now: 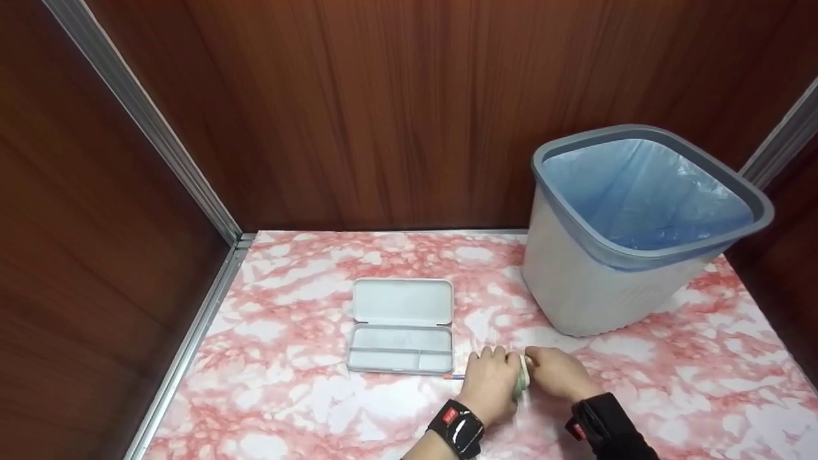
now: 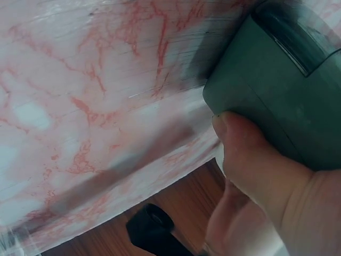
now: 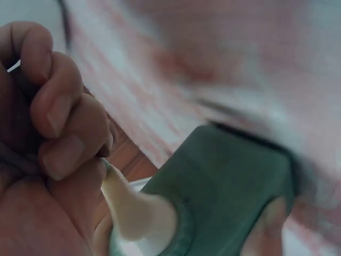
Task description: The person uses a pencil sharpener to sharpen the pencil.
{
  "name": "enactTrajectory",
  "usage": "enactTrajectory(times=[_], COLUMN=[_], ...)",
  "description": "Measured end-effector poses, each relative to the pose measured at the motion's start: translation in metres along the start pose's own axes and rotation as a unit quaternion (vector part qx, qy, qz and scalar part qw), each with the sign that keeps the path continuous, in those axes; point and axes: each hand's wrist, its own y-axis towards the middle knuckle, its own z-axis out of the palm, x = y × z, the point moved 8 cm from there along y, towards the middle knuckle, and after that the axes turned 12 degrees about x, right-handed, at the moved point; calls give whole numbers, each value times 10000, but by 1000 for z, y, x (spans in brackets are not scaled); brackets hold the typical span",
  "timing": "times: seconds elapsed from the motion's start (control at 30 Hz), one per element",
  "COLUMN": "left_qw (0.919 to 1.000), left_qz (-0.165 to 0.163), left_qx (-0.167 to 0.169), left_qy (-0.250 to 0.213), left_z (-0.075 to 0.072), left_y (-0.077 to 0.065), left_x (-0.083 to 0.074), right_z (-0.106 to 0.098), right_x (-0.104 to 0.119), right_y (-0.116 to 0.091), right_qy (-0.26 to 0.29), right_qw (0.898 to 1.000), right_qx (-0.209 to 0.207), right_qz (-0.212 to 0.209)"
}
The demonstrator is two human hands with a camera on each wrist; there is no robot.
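A green crank pencil sharpener [image 3: 213, 176] with a cream-coloured crank [image 3: 141, 213] sits between the two hands, tilted in both wrist views. My left hand [image 1: 491, 386] grips its body, the thumb lying along the green side in the left wrist view. With curled fingers, my right hand [image 3: 69, 117] holds the end of the crank. In the head view the sharpener [image 1: 520, 378] is mostly hidden by the hands. A thin red-and-blue stick, apparently a pencil [image 1: 454, 377], pokes out left of my left hand; its other end is hidden.
An opened pale grey pencil case [image 1: 401, 337] with divided compartments lies left of the hands. To the right stands a tall white bin [image 1: 591, 287] lined with a blue bag. Brown panels [image 1: 383, 115] enclose the red-and-white marbled tabletop [image 1: 275, 383].
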Motion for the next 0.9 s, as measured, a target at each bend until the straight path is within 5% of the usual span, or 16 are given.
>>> enactTrajectory(times=[0.27, 0.9], left_qw=[9994, 9999], left_qz=[58, 1], left_qx=[-345, -106], left_qy=[75, 118], left_z=[-2, -1], left_y=[-2, 0], left_x=[-1, 0], right_z=[23, 37], right_x=[-8, 0], right_y=[-5, -50], right_qy=[229, 121], right_qw=[9995, 9999], right_qx=[194, 94], right_qz=[52, 69])
